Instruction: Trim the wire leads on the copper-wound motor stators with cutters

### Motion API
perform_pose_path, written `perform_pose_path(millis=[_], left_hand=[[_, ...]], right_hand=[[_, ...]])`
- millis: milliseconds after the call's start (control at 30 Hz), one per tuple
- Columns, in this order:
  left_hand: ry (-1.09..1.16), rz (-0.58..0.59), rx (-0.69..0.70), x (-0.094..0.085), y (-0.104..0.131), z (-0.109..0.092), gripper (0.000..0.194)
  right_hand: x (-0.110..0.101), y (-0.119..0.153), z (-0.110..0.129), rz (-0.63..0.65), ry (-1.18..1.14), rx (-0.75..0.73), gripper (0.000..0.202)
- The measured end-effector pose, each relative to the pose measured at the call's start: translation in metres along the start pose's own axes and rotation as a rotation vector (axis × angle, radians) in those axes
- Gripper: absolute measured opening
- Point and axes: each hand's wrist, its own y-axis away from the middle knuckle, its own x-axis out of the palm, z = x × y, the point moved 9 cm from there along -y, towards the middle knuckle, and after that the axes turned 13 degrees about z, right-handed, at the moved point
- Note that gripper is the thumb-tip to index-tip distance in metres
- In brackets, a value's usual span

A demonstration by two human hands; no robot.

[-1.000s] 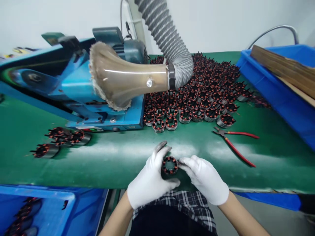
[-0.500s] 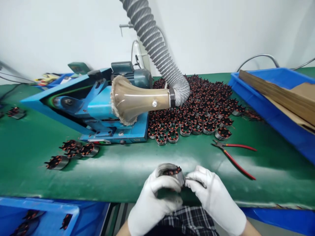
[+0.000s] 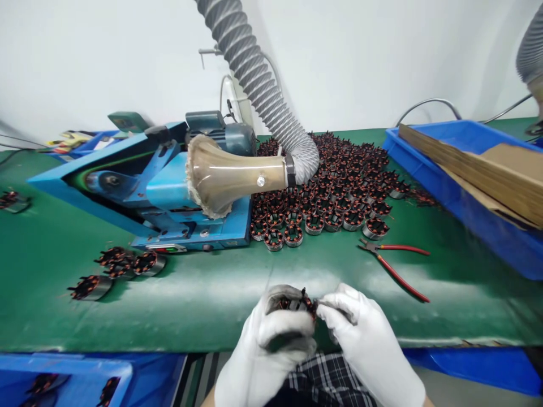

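Observation:
White gloves cover both hands, which meet low in the middle of the view by the bench's front edge. My left hand [image 3: 261, 350] is closed around a motor stator [image 3: 302, 306], a ring with copper windings and black prongs; the glove hides much of it. At the stator's right side my right hand [image 3: 367, 339] pinches with thumb and fingers. Whatever lies in that pinch is too small and covered to name. Pliers with red handles [image 3: 401, 275] lie spread apart on the green bench, beyond my right hand.
Many stators [image 3: 335, 186] crowd the green bench [image 3: 199, 305] behind the hands, and several more [image 3: 121, 265] sit at left. A blue machine [image 3: 195, 226] carries a funnel [image 3: 241, 178] on a grey hose [image 3: 254, 73]. Blue bins stand right [image 3: 458, 195] and lower left [image 3: 123, 370].
My left hand has turned the stator, so its winding side shows more and its silver outer wall less. My right hand keeps its pinch beside it. The camera view has swung slightly right.

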Motion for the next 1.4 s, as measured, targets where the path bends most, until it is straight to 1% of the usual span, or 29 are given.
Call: perform_pose_path(millis=[67,100,133,200,233,300,367,433,467,533,567,600,633,667,733,800,833,867,967,1033,1067,1100,1133,1200,1233,1267,1300,1333,1400], left_hand=[[-0.037,-0.092,-0.011,-0.003,0.003,0.004,0.059],[-0.055,-0.105,-0.010,-0.003,0.003,0.006,0.061],[-0.062,-0.095,-0.003,-0.001,0.002,0.008,0.062],[-0.016,-0.025,0.009,0.006,-0.001,0.011,0.059],[0.035,-0.002,0.009,0.007,-0.003,0.012,0.058],[0.151,0.025,0.006,0.006,-0.006,0.013,0.055],[0.253,0.042,0.030,0.005,-0.007,0.010,0.040],[0.280,0.018,0.066,0.002,-0.004,0.006,0.021],[0.255,-0.026,0.078,-0.002,-0.002,0.005,0.020],[0.139,-0.124,0.057,-0.009,0.004,0.007,0.032],[0.091,-0.136,0.033,-0.009,0.005,0.010,0.041],[0.066,-0.119,0.013,-0.007,0.005,0.013,0.047],[0.066,-0.074,-0.003,-0.004,0.003,0.015,0.048],[0.089,-0.014,-0.015,0.001,-0.001,0.018,0.047],[0.138,0.096,0.008,0.011,-0.007,0.018,0.041],[0.127,0.135,0.045,0.018,-0.010,0.016,0.031],[0.103,0.130,0.052,0.021,-0.011,0.017,0.028],[0.074,0.111,0.050,0.024,-0.012,0.019,0.029],[-0.025,0.034,0.042,0.032,-0.011,0.027,0.041],[-0.117,0.019,0.067,0.037,-0.012,0.029,0.043],[-0.153,0.027,0.071,0.038,-0.013,0.030,0.042],[-0.178,0.042,0.063,0.038,-0.015,0.032,0.041],[-0.186,0.062,0.045,0.038,-0.017,0.035,0.042],[-0.168,0.118,0.007,0.037,-0.021,0.041,0.046],[-0.159,0.146,0.001,0.037,-0.023,0.043,0.049],[-0.151,0.174,0.000,0.037,-0.024,0.044,0.050],[-0.146,0.198,-0.003,0.037,-0.025,0.045,0.050],[-0.143,0.217,-0.005,0.037,-0.025,0.046,0.050],[-0.143,0.246,-0.018,0.036,-0.025,0.048,0.049]], right_hand=[[0.003,-0.001,-0.004,0.055,-0.144,0.037,0.024],[0.004,-0.002,-0.006,0.082,-0.217,0.055,0.025],[0.006,-0.002,-0.008,0.105,-0.283,0.072,0.025],[0.007,-0.002,-0.014,0.115,-0.362,0.112,0.016],[0.007,-0.002,-0.015,0.112,-0.352,0.117,0.013],[0.002,-0.001,-0.014,0.070,-0.235,0.089,0.013],[0.000,-0.001,-0.009,0.044,-0.085,0.036,0.016],[0.004,-0.003,-0.009,0.085,-0.048,0.029,0.018],[0.007,-0.004,-0.011,0.124,-0.085,0.045,0.017],[0.015,-0.006,-0.017,0.195,-0.220,0.097,0.019],[0.017,-0.006,-0.019,0.214,-0.293,0.123,0.020],[0.019,-0.006,-0.021,0.220,-0.356,0.144,0.021],[0.020,-0.006,-0.022,0.217,-0.385,0.153,0.022],[0.020,-0.006,-0.022,0.198,-0.365,0.149,0.023],[0.013,-0.007,-0.020,0.103,-0.218,0.107,0.024],[0.009,-0.006,-0.024,0.015,-0.101,0.083,0.022],[0.013,-0.007,-0.031,0.025,-0.134,0.104,0.021],[0.020,-0.008,-0.042,0.073,-0.228,0.145,0.021],[0.048,-0.008,-0.071,0.307,-0.535,0.274,0.032],[0.054,-0.011,-0.079,0.392,-0.586,0.306,0.034],[0.053,-0.013,-0.079,0.414,-0.519,0.296,0.033],[0.049,-0.017,-0.074,0.434,-0.389,0.254,0.029],[0.044,-0.022,-0.066,0.447,-0.185,0.177,0.024],[0.039,-0.027,-0.040,0.480,0.364,-0.039,0.016],[0.040,-0.026,-0.029,0.505,0.627,-0.140,0.018],[0.041,-0.024,-0.023,0.544,0.825,-0.208,0.022],[0.039,-0.021,-0.023,0.588,0.960,-0.237,0.025],[0.033,-0.019,-0.026,0.625,1.037,-0.241,0.026],[0.010,-0.016,-0.035,0.648,1.055,-0.215,0.025]])
